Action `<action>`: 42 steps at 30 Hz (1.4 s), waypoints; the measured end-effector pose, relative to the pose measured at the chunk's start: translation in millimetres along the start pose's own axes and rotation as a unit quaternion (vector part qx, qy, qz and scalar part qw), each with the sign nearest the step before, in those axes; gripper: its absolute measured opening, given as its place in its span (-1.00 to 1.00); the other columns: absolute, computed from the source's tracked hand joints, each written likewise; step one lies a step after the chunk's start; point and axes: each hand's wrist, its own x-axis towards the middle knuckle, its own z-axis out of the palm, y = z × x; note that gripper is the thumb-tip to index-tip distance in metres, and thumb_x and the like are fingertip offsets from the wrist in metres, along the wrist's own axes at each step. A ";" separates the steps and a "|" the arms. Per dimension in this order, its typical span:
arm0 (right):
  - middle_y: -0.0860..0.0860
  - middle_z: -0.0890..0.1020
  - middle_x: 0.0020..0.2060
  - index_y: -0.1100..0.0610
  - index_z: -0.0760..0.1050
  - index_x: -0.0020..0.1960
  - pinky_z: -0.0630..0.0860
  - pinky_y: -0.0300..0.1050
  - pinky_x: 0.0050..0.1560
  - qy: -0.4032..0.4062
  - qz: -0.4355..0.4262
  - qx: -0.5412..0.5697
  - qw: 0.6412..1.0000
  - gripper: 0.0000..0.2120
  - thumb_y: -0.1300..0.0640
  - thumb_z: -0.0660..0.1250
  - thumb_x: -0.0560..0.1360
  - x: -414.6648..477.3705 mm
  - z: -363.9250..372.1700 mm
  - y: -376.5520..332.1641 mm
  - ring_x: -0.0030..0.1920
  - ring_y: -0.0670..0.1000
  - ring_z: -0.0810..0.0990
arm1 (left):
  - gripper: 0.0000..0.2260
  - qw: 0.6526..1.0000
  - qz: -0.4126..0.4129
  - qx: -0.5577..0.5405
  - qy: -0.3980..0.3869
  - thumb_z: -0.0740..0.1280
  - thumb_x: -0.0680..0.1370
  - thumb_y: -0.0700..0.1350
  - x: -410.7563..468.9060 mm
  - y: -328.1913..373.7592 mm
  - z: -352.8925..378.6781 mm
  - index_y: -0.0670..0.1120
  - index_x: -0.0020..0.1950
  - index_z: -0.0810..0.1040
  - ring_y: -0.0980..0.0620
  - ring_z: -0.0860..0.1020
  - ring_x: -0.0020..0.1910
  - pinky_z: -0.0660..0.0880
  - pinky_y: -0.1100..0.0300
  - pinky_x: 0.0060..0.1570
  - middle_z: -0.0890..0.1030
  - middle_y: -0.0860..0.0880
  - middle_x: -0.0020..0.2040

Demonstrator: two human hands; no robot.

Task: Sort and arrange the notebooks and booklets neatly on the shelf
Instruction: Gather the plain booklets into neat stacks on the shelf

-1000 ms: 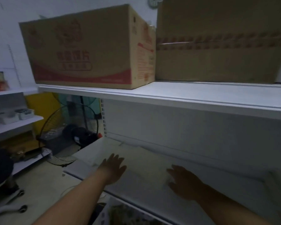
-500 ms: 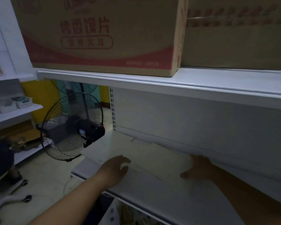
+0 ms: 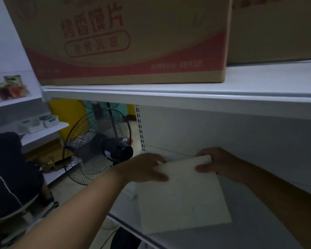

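Observation:
A stack of pale booklets [image 3: 183, 196] is held between both my hands above the white lower shelf [image 3: 250, 236]. My left hand [image 3: 144, 168] grips its far left corner, fingers on top. On the far right corner my right hand [image 3: 217, 163] is closed, thumb over the cover. The stack tilts, its near edge over the shelf's front. What lies under it on the shelf is hidden.
The upper shelf [image 3: 187, 96] juts out just above my hands, carrying a red-printed cardboard box [image 3: 124, 38] and a plain box [image 3: 276, 29]. A black floor fan [image 3: 97, 146] stands left of the shelf end. A dark chair [image 3: 9, 177] is at the left.
Both hands were resting flat on booklets spread over the shelf; now they have gathered them into one stack and lifted its far edge. The camera has moved closer and lower.

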 end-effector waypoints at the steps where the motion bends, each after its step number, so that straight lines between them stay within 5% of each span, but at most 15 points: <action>1: -0.01 0.62 -0.34 0.10 0.60 -0.23 0.49 -0.22 -0.31 -0.004 -0.007 -0.019 1.000 -0.82 0.31 0.53 0.30 7.3 11.3 -3.1 -0.31 -0.07 0.60 | -0.54 0.998 -0.021 0.028 -0.057 0.41 0.47 0.06 -0.2 -3.4 -3.6 -0.01 0.34 0.45 0.09 0.52 0.12 0.44 0.26 0.10 0.53 0.07 0.24; 4: -0.05 0.61 -0.38 0.08 0.56 -0.24 0.48 -0.23 -0.33 0.013 -0.013 -0.047 0.999 -0.87 0.23 0.50 0.36 26.9 39.5 -10.8 -0.34 -0.07 0.59 | -0.58 0.985 -0.058 0.005 -0.161 0.43 0.46 -0.03 -0.2 -37.2 -6.5 0.01 0.30 0.47 0.04 0.56 0.12 0.48 0.24 0.09 0.57 0.04 0.18; 7: 0.05 0.57 -0.34 0.14 0.52 -0.23 0.51 -0.10 -0.23 0.137 0.027 -0.025 0.990 -0.74 -0.04 0.35 0.49 43.2 49.6 2.0 -0.32 0.02 0.54 | -0.65 0.969 -0.039 -0.200 -0.141 0.47 0.41 -0.15 1.6 -90.8 -6.1 -0.02 0.19 0.57 -0.05 0.63 0.07 0.55 0.03 0.13 0.66 -0.01 0.10; 10: 0.13 0.50 0.28 0.16 0.42 0.30 0.37 -0.09 0.26 0.116 0.192 -0.313 0.923 -0.14 -0.51 0.06 0.34 33.0 60.9 25.3 0.27 0.05 0.48 | -0.64 0.895 -0.076 -0.438 -0.023 0.46 0.39 -0.26 1.9 -142.5 -0.9 -0.11 0.18 0.58 -0.18 0.65 0.00 0.58 -0.09 0.02 0.69 -0.14 0.03; 13: 0.03 0.01 0.54 0.09 -0.10 0.55 0.05 -0.19 0.45 0.122 0.265 -0.304 0.907 -0.06 -0.42 0.15 0.41 19.7 83.9 47.9 0.52 -0.01 0.05 | -0.75 0.839 -0.134 -0.523 0.070 0.38 0.46 -0.34 4.6 -178.1 16.0 -0.13 0.10 0.59 -0.20 0.66 -0.12 0.56 -0.02 -0.11 0.71 -0.13 -0.12; 17: 0.08 0.22 0.47 0.14 0.13 0.50 0.22 -0.20 0.37 0.202 0.275 -0.290 0.894 -0.06 -0.20 0.48 0.31 30.7 81.1 52.9 0.45 0.04 0.24 | -0.77 0.813 -0.128 -0.561 0.084 0.35 0.46 -0.39 9.8 -192.6 29.6 -0.18 0.07 0.59 -0.23 0.62 -0.10 0.55 -0.03 -0.08 0.69 -0.22 -0.08; 19: 0.10 0.42 0.31 0.18 0.37 0.36 0.38 -0.21 0.15 0.271 0.269 -0.224 0.897 -0.28 0.05 0.57 0.29 33.6 77.4 50.9 0.27 0.07 0.45 | -0.79 0.803 -0.118 -0.577 0.088 0.34 0.46 -0.41 11.3 -195.4 32.7 -0.16 0.01 0.58 -0.19 0.61 -0.15 0.54 0.02 -0.15 0.69 -0.17 -0.15; 22: 0.17 0.56 -0.01 0.14 0.48 0.02 0.46 -0.14 -0.17 0.311 0.219 -0.036 0.924 -0.73 0.35 0.44 0.39 23.3 80.0 37.2 -0.15 0.09 0.54 | -0.80 0.795 -0.114 -0.589 0.095 0.31 0.48 -0.43 13.2 -198.6 34.7 -0.15 -0.05 0.56 -0.11 0.58 -0.25 0.55 0.14 -0.35 0.68 -0.05 -0.32; 24: 0.17 0.56 -0.12 0.12 0.47 -0.04 0.49 -0.15 -0.25 0.314 0.187 0.066 0.928 -0.81 0.34 0.38 0.44 9.7 75.9 20.4 -0.23 0.07 0.55 | -0.79 0.783 -0.108 -0.608 0.074 0.30 0.49 -0.42 13.0 -201.3 34.2 -0.15 0.01 0.56 -0.16 0.59 -0.18 0.59 0.04 -0.19 0.68 -0.13 -0.20; 26: 0.16 0.60 -0.15 0.12 0.49 -0.03 0.53 -0.10 -0.29 0.341 0.145 0.119 0.921 -0.65 0.19 0.56 0.27 -4.9 69.1 0.5 -0.23 0.07 0.61 | -0.73 0.775 -0.100 -0.623 0.049 0.28 0.50 -0.40 12.0 -204.6 31.8 -0.13 0.11 0.54 -0.20 0.59 -0.08 0.55 -0.06 -0.03 0.65 -0.20 -0.03; 29: 0.11 0.68 -0.21 0.15 0.53 -0.02 0.56 -0.16 -0.40 0.347 0.115 0.157 0.917 -0.22 -0.03 0.68 -0.18 -19.7 60.9 -27.2 -0.29 0.02 0.67 | -0.68 0.776 -0.084 -0.625 0.023 0.26 0.51 -0.40 12.2 -207.7 25.1 -0.06 0.15 0.50 -0.19 0.59 -0.08 0.54 0.03 -0.15 0.63 -0.18 0.01; 31: 0.10 0.68 -0.13 0.21 0.54 0.07 0.58 -0.14 -0.29 0.317 0.136 0.114 0.931 -0.13 -0.10 0.69 -0.16 -16.0 63.9 -45.8 -0.20 0.05 0.68 | -0.68 0.775 -0.075 -0.627 0.004 0.24 0.51 -0.41 11.4 -207.4 19.7 -0.03 0.12 0.50 -0.18 0.58 -0.10 0.53 0.04 -0.16 0.63 -0.17 -0.01; 34: 0.05 0.55 0.01 0.20 0.49 0.23 0.47 -0.18 -0.09 0.264 0.176 -0.028 0.948 -0.53 0.16 0.51 0.36 21.7 90.8 -66.5 -0.02 0.02 0.55 | -0.72 0.781 -0.060 -0.620 -0.043 0.27 0.53 -0.35 9.1 -205.7 16.8 -0.02 0.12 0.52 -0.19 0.61 -0.10 0.56 0.00 -0.12 0.66 -0.19 0.00; 37: -0.01 0.61 -0.23 0.08 0.61 -0.09 0.48 -0.18 -0.21 0.138 0.116 -0.141 0.973 -0.88 0.15 0.49 0.38 74.6 132.5 -71.0 -0.21 -0.08 0.57 | -0.84 0.783 -0.051 -0.609 -0.111 0.30 0.57 -0.14 4.7 -199.0 15.5 0.03 0.13 0.52 -0.12 0.66 -0.13 0.58 0.05 -0.16 0.71 -0.10 -0.07; 42: -0.08 0.63 -0.19 0.07 0.64 0.00 0.48 -0.32 -0.19 0.166 0.069 -0.255 0.950 -0.78 0.09 0.50 0.37 128.8 182.0 -62.1 -0.24 -0.17 0.57 | -0.55 0.796 0.002 -0.588 -0.140 0.44 0.34 -0.32 -2.1 -209.1 5.9 -0.01 0.17 0.53 -0.18 0.67 -0.07 0.58 0.01 -0.09 0.70 -0.15 -0.03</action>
